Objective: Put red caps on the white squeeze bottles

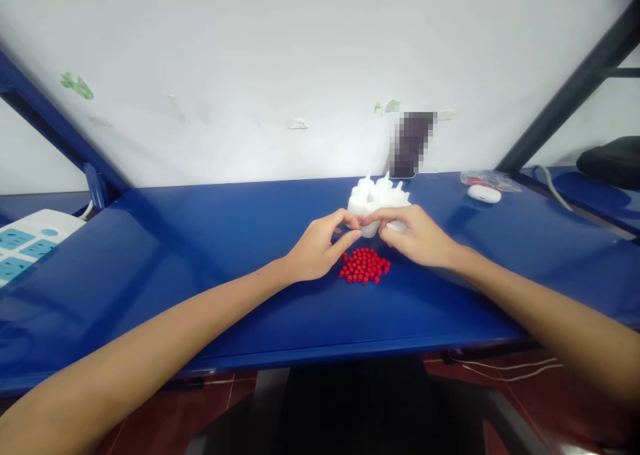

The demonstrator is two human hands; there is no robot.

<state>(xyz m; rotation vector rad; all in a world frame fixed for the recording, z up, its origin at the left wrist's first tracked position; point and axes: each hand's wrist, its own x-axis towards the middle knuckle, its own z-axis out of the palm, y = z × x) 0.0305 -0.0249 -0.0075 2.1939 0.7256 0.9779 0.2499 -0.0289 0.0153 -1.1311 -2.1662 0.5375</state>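
Observation:
Several white nozzle-tipped squeeze bottles (373, 192) stand upright in a tight cluster toward the back of the blue table. Just in front of them, my left hand (323, 242) is closed in a pinch, thumb and index fingertips together; what they hold, if anything, is too small to make out. Facing it, my right hand (413, 234) has its fingers curled closed, its index finger reaching toward the left fingertips. A bit of white shows between its fingers, and I cannot tell whether it is held or lies behind. Small red caps (365, 266) lie in a loose pile below both hands.
A dark phone-like slab (413, 145), blurred out, leans against the white wall. At the right are a white earbud case (484, 194) and a clear plastic bag (493, 180) with red bits inside. A white power strip (65, 220) sits far left. The table's front edge (320, 355) runs nearby.

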